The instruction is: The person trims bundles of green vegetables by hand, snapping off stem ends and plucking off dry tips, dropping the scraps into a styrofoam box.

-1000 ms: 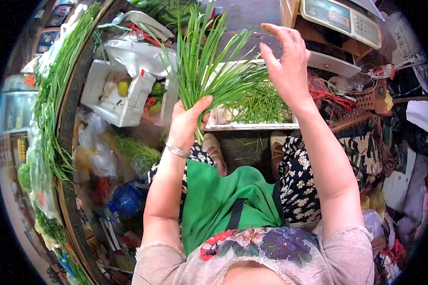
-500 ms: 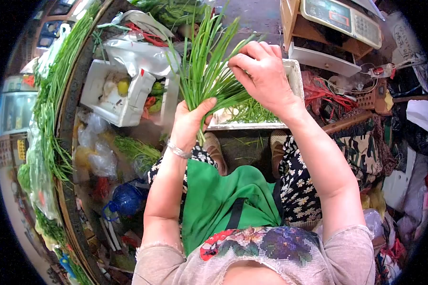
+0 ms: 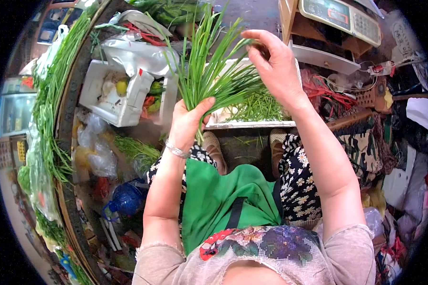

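My left hand (image 3: 191, 116) is closed round the lower stems of a bunch of garlic chives (image 3: 202, 78), whose long green blades fan upward and to the right. On the right of the bunch, my right hand (image 3: 276, 61) is raised with its fingers curled. The tip of one chive blade (image 3: 245, 42) lies between its thumb and index finger. Beneath the hands, a white foam box (image 3: 252, 125) holds loose green blades (image 3: 259, 107). The bunch and my right hand cover part of this box.
On the left stands another white foam box (image 3: 97, 99) with a yellow item inside. Long greens (image 3: 47, 109) lie along a ledge at far left. A scale (image 3: 340, 19) sits on a wooden stand at upper right. A blue jug (image 3: 128, 199) is at lower left.
My right hand has shifted slightly right and up, and its index finger has straightened. My left hand keeps its hold on the bunch, nearly still. More loose blades show in the box.
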A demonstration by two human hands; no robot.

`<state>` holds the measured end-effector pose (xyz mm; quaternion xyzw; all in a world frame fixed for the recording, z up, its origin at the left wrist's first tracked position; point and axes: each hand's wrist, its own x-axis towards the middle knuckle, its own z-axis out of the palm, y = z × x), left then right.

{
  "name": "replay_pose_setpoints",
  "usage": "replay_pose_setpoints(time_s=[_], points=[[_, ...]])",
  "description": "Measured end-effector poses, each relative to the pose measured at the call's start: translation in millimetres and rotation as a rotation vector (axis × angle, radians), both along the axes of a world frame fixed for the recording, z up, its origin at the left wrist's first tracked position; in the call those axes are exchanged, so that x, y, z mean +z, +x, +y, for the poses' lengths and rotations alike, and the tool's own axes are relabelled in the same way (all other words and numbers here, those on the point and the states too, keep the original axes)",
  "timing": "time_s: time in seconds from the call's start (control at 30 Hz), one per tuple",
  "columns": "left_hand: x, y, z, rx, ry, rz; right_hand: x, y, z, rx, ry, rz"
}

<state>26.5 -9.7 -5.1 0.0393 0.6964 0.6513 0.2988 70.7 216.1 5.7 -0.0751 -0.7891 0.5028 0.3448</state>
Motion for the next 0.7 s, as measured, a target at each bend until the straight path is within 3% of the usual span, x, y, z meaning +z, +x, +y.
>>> replay_pose_setpoints(time_s=[0.27,0.43,0.6,0.7], points=[[5,5,3,-0.047,-0.117,0.067,-4,-1,4,-0.158,0.625,-0.008],[1,0,-2,-0.058,-0.117,0.055,-10,3,10,0.027,0.616,-0.217],[3,1,0,0.012,-0.089,0.067,-7,4,11,0.117,0.588,-0.194],[3,2,1,0.015,-0.052,0.097,-4,4,2,0.106,0.441,-0.299]])
